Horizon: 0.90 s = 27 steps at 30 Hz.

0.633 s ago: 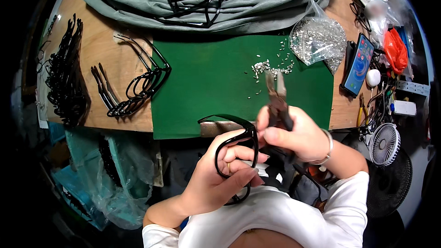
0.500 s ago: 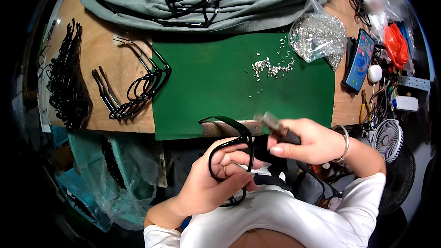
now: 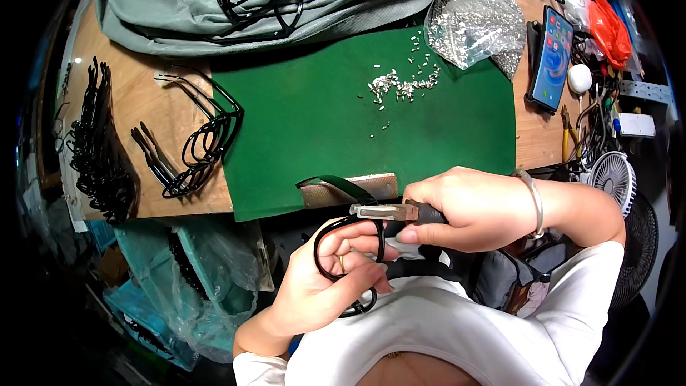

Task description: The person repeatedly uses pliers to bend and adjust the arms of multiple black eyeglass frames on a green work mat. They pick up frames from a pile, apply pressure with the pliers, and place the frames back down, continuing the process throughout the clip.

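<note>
My left hand (image 3: 304, 282) is closed around a black eyeglass frame (image 3: 316, 251), its fingers passing through and behind the rim. One temple of the frame reaches up over a textured metal block (image 3: 321, 196) at the table edge. My right hand (image 3: 464, 207) grips pliers (image 3: 389, 211) with a metal head and dark handles. The head lies over the frame's upper corner near the hinge; whether the jaws bite on it I cannot tell. Small silvery pieces (image 3: 406, 88) are scattered on the green mat (image 3: 300, 121), beyond my hands.
Black eyeglass frames (image 3: 207, 146) and a stacked row of them (image 3: 103, 157) lie on the left. More rest on grey cloth (image 3: 150, 21) at the back. On the right are a bag of silvery pieces (image 3: 471, 25), a phone (image 3: 552, 61), yellow-handled pliers (image 3: 566, 139) and a small fan (image 3: 613, 179).
My right hand has brought the pliers leftward and down onto the frame's upper corner. My left hand still holds the frame. The whole view has shifted and tilted slightly.
</note>
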Each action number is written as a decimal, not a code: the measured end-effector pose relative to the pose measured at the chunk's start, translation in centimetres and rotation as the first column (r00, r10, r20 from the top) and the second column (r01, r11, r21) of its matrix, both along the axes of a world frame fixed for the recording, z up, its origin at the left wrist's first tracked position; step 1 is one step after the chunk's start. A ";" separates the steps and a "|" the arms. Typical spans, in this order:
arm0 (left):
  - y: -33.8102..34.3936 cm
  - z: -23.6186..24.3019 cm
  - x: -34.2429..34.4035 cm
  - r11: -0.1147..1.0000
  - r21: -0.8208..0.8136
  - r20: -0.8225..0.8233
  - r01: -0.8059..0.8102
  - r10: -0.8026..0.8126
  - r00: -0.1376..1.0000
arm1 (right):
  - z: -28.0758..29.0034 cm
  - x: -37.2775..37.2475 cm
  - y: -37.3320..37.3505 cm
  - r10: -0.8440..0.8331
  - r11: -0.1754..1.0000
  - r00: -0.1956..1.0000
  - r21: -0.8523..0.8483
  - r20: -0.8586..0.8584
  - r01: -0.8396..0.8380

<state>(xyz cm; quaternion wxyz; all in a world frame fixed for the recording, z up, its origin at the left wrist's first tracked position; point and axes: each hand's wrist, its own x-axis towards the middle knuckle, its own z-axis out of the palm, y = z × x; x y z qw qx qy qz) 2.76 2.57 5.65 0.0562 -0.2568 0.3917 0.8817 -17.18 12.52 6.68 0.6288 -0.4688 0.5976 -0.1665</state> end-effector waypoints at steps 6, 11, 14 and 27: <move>0.5 0.2 -0.6 0.999 -0.012 0.031 -0.031 0.031 0.999 | -0.2 0.8 0.2 -0.055 0.994 0.964 -0.103 -0.261 0.029; -0.1 0.2 -0.8 1.000 0.010 0.039 -0.015 0.015 0.999 | -0.2 -2.6 -1.0 0.081 0.993 0.993 0.081 0.090 -0.089; -0.4 0.3 -1.1 0.999 0.048 0.028 -0.022 0.020 0.999 | -2.8 -3.0 0.2 -0.022 0.996 0.995 -0.091 -0.097 0.013; -6.8 -2.2 -2.6 0.673 -0.713 -0.034 -0.197 0.247 0.968 | -4.3 -0.2 -0.2 -0.290 0.947 0.915 -0.220 -0.282 0.233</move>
